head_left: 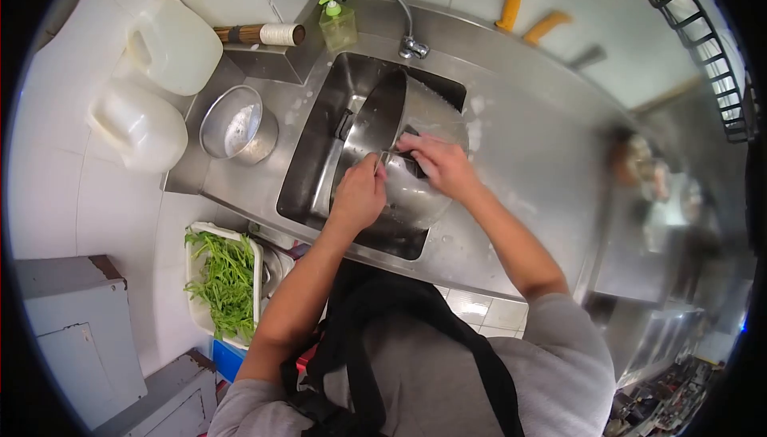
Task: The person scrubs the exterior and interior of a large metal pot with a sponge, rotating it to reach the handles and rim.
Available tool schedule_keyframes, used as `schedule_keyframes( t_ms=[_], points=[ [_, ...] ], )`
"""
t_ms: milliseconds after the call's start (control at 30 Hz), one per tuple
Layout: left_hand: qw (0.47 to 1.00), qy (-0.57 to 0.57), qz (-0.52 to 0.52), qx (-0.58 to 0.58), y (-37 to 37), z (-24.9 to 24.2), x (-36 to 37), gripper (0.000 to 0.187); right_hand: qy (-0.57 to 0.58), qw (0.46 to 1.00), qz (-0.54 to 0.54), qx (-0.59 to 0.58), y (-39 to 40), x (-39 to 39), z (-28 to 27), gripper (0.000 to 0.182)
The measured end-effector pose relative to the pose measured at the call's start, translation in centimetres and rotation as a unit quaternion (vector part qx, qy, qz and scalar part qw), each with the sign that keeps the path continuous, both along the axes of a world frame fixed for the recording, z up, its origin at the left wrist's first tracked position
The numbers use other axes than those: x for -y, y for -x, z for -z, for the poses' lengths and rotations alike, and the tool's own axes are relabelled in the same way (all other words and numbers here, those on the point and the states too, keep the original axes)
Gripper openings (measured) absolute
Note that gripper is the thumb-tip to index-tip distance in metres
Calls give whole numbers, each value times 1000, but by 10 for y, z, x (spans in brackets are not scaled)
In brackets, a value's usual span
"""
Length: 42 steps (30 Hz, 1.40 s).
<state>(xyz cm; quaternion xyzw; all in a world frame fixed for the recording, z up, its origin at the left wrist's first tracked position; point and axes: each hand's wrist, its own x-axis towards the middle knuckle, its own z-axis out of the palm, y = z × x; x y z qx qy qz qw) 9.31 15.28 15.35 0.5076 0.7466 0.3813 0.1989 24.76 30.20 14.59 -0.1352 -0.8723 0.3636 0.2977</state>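
A large, shiny round metal pan (pixel 419 201) rests tilted in the steel sink (pixel 300 189), its right side reaching over the sink's edge. Over the pan's middle, my left hand (pixel 361 196) is closed around a small, thin-edged item beside the fingertips; what it is cannot be made out. My right hand (pixel 442 167) is just to the right, fingers curled over a dark pad (pixel 411 130) against the pan. The two hands are close together, and their fingers hide part of what lies between them. Behind the sink stands a curved faucet (pixel 411 47).
A green pump bottle (pixel 339 28) stands behind the sink. To the left are a metal pot (pixel 264 137), plastic jugs (pixel 180 49) and a bundled brush (pixel 260 34). Below is a white basket (pixel 258 277) of leafy greens (pixel 224 285). Yellow-handled tools (pixel 509 7) are on the wall.
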Motion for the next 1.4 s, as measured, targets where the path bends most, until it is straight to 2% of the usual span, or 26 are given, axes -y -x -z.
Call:
schedule_keyframes(
  t_ms=[67,100,233,300,400,567,600,667,800,833,867,900,933,967,1000,1067,1133,1167,1200,1233,1267,1300,1333,1400],
  points=[
    [1000,1,3,2,2,2,5,6,-44,999,-5,-13,-1,6,18,28],
    [1000,-4,3,12,3,4,4,7,-85,996,17,18,-14,4,29,27],
    [1000,-4,-19,-2,1,15,4,7,-79,993,28,82,-36,-6,17,27],
    [1000,-13,-8,9,2,14,3,7,-59,997,37,-19,-10,-1,6,26],
    [999,-1,9,36,1,11,8,7,6,1000,-14,-27,5,14,22,27],
    [1000,-8,5,13,3,14,6,7,-103,992,3,71,-33,-2,21,26],
    [1000,-11,5,14,2,13,5,7,-106,992,3,73,-25,-1,11,26],
    [999,-2,9,31,3,13,5,8,-80,997,9,-5,-3,5,-2,27],
    [999,-24,13,26,7,10,4,8,-56,998,19,9,-23,-5,13,26],
    [999,-24,9,24,6,10,3,7,54,991,93,85,-40,-9,7,26],
    [1000,-18,7,25,1,11,8,7,167,958,167,163,-52,-6,5,25],
    [1000,-23,1,13,0,11,7,7,167,957,166,170,-52,-7,4,25],
    [1000,-26,-1,15,0,12,5,7,258,943,211,16,-45,-14,2,26],
    [999,-24,0,21,0,15,6,7,344,894,249,-140,-38,-16,2,27],
    [999,-22,1,23,2,15,7,7,347,893,249,-142,-26,-15,0,27],
    [999,-19,7,26,4,15,6,7,509,816,205,-180,0,-9,-4,31],
    [999,-16,14,34,3,16,6,7,508,845,92,-136,15,0,-3,35],
    [999,-1,15,42,4,15,6,6,440,894,82,-3,15,1,-8,34],
    [999,14,15,50,5,14,7,5,440,894,81,-2,11,0,-5,34],
    [999,12,12,49,4,15,8,5,262,950,126,114,3,-5,1,31],
    [1000,4,-4,23,2,17,6,6,66,959,161,224,-2,-12,5,29],
    [1000,-2,-22,-1,0,17,7,7,145,955,145,213,-6,-13,1,25],
    [1000,-2,-29,2,-1,17,9,7,143,956,139,216,-6,-11,1,25],
    [1000,-16,-19,3,-1,16,8,7,224,950,138,170,-4,-12,-9,24]
  ],
)
